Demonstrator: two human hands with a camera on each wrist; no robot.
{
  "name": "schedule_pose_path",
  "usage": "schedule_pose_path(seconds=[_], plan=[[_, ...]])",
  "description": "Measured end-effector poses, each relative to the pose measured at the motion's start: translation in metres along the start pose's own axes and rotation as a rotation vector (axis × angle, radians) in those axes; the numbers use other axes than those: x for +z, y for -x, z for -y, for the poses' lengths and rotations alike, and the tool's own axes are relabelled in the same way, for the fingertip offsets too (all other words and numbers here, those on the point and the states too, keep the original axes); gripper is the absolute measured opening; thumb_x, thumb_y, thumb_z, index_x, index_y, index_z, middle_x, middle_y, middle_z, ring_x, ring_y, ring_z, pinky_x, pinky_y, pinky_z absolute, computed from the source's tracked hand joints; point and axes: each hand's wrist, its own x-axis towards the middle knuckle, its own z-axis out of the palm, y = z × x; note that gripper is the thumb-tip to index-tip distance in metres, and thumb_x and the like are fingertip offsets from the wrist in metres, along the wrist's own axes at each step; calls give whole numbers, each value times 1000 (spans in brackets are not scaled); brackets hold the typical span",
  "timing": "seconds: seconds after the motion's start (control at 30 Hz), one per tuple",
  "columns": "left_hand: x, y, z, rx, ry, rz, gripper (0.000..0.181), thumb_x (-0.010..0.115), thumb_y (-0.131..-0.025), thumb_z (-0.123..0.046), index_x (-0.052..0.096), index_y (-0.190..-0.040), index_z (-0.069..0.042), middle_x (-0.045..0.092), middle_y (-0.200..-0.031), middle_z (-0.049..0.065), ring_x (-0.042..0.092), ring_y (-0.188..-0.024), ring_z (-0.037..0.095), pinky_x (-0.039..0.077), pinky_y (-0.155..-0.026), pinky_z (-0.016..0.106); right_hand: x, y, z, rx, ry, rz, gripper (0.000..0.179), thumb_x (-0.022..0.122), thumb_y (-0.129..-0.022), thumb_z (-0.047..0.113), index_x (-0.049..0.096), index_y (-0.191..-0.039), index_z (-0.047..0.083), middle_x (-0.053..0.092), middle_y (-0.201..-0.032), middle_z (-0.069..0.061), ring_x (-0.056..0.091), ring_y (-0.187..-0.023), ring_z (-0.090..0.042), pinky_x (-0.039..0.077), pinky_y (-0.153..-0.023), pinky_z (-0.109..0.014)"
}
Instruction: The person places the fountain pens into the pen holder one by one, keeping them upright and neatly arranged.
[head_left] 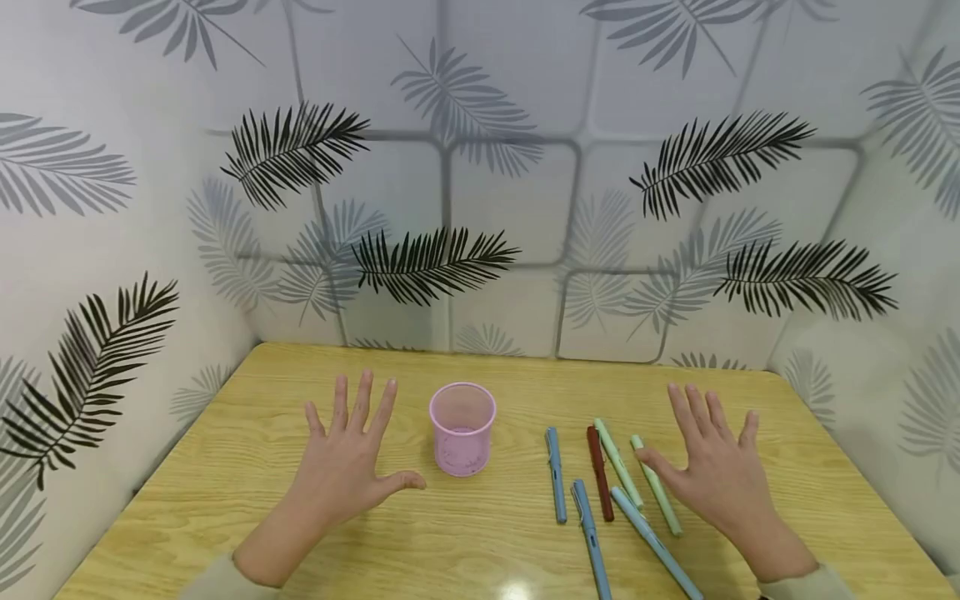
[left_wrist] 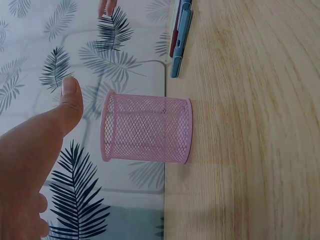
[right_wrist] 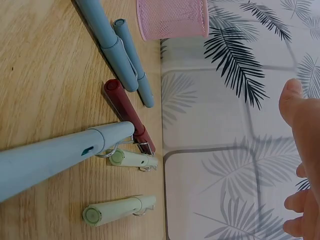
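Observation:
A pink mesh pen holder (head_left: 462, 454) stands upright on the table, with nothing visible inside it. My left hand (head_left: 341, 467) is spread out to its left, fingers straight, holding nothing. To the holder's right lie several capped pens: a dark red pen (head_left: 600, 475), two light green pens (head_left: 619, 462) and blue ones, among them a blue pen (head_left: 556, 477) nearest the holder. My right hand (head_left: 716, 475) is spread just right of the pens and holds nothing. In the right wrist view, a pale blue pen (right_wrist: 65, 152) reaches over toward the red pen.
The wooden table (head_left: 225, 492) has a light grain and rounded back corners. Behind and at both sides rise pale walls (head_left: 510, 200) with a leaf print.

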Motion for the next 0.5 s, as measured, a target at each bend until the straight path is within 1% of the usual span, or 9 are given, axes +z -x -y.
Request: schedule_pose_path(seconds=[0.17, 0.27, 0.37, 0.43, 0.5], plan=[[3, -1, -3, 11, 35, -45, 112, 49, -68, -81, 15, -149, -11, 5, -152, 22, 4, -135, 46, 20, -91, 76, 0, 0, 1, 10, -51, -17, 86, 57, -85, 54, 18, -149, 10, 34, -141, -27, 30, -128, -45, 4, -100, -71], [6, -2, -3, 12, 57, -80, 108, 47, -71, -80, 17, -149, -11, 9, -151, 23, 8, -135, 45, 24, -92, 73, 0, 0, 1, 20, -86, -37, 83, 59, -86, 51, 24, -147, 7, 36, -140, -28, 33, -127, -46, 5, -101, -69], [10, -4, -4, 18, 90, -123, 104, 47, -73, -78, 20, -148, -12, 15, -150, 24, 15, -134, 45, 27, -92, 71, 1, 0, 1, 30, -118, -57, 80, 60, -86, 49, 28, -145, 5, 37, -139, -28, 34, -125, -47, 6, -102, -68], [12, -5, -5, 20, 124, -143, 102, 48, -74, -77, 22, -148, -13, 19, -148, 25, 20, -133, 44, 30, -92, 69, 2, 1, 1, 31, -139, -86, 78, 61, -86, 46, 31, -143, 4, 39, -138, -28, 37, -124, -46, 9, -102, -68], [15, -6, -6, 21, 157, -150, 100, 49, -74, -76, 23, -148, -12, 22, -148, 24, 23, -132, 44, 32, -93, 67, 4, 1, 1, 24, -157, -140, 73, 63, -85, 43, 37, -140, 1, 44, -134, -27, 42, -120, -45, 16, -101, -68]])
